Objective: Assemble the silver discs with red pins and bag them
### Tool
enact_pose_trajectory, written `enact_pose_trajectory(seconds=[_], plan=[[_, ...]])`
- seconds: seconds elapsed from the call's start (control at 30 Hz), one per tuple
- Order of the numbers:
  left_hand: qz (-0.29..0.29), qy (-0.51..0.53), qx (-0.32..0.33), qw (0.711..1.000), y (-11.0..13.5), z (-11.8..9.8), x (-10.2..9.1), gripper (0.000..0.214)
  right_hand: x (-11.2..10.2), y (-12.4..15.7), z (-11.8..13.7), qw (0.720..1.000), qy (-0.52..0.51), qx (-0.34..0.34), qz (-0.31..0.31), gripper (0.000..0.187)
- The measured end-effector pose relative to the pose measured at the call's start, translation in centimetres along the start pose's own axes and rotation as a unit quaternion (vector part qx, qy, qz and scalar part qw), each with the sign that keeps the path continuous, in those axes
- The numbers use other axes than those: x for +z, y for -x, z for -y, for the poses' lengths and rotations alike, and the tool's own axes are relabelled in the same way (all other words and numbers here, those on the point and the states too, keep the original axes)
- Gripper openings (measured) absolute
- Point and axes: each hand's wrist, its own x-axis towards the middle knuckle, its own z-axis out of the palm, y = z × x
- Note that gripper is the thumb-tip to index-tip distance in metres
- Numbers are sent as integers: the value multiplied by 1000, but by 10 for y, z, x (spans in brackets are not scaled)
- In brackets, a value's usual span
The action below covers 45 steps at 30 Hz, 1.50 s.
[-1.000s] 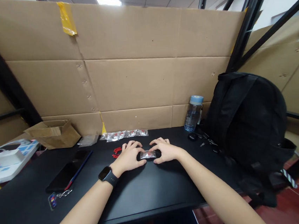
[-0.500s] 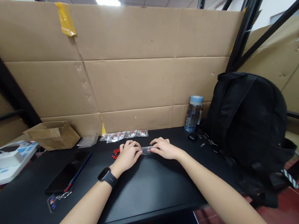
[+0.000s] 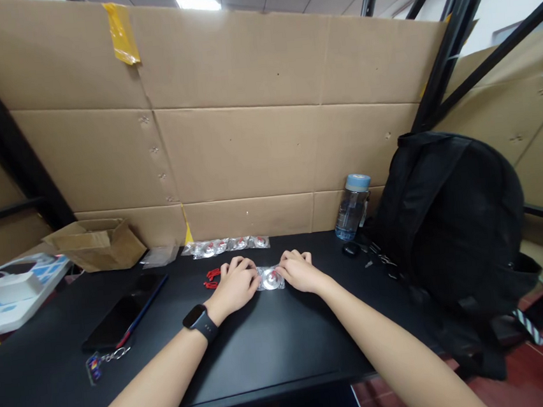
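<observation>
Bracketing a small clear packet (image 3: 272, 280) with a silvery disc and a bit of red in it, the left hand (image 3: 237, 283) and right hand (image 3: 300, 272) have their fingers curled in narrow at its two sides. Whether they truly pinch the film or only press on it, I can't tell. What would worry me is that slick-looking plastic: if one side pulled harder than the other, the packet could slip or swivel out from between the fingertips, and a sharp tug might split it and spill the disc. Just left of the grip, some red pieces (image 3: 213, 273) lie close to the left hand, so a careless sweep of the knuckles could scatter them. Beyond the grip, the row of similar packets (image 3: 215, 246) seems out of harm's way.
</observation>
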Motion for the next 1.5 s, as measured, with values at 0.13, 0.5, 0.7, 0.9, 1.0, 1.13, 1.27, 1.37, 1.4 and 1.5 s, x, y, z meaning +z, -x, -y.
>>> enact_pose_trajectory(seconds=[0.13,0.5,0.7,0.9,1.0,1.13,1.27,1.37,1.4,1.5], plan=[[-19,-22,-5,1000,1,-5,-6,23,-1,0,1,999,23,25,-24,35],[19,5,34,999,0,-3,-1,32,-10,0,2,999,0,-30,-36,20],[27,-1,28,999,1,-1,2,37,-12,1,-4,1000,-22,-13,8,23],[33,-4,24,999,1,-2,2,39,-19,4,-10,996,-75,-47,20,35],[37,-4,26,999,1,-2,1,40,-22,4,-9,990,-104,-95,16,38],[37,-2,30,999,2,-2,0,39,-23,2,-6,982,-127,-137,39,33],[37,5,29,999,2,-1,0,38,-22,2,-4,981,-127,-135,51,31],[31,16,19,999,1,1,-2,36,-19,1,-4,988,-107,-108,26,29],[27,20,15,999,1,2,-3,35,-17,0,-5,990,-99,-96,15,27],[10,30,7,999,0,7,-6,32,-11,-2,-7,994,-78,-68,-19,20]])
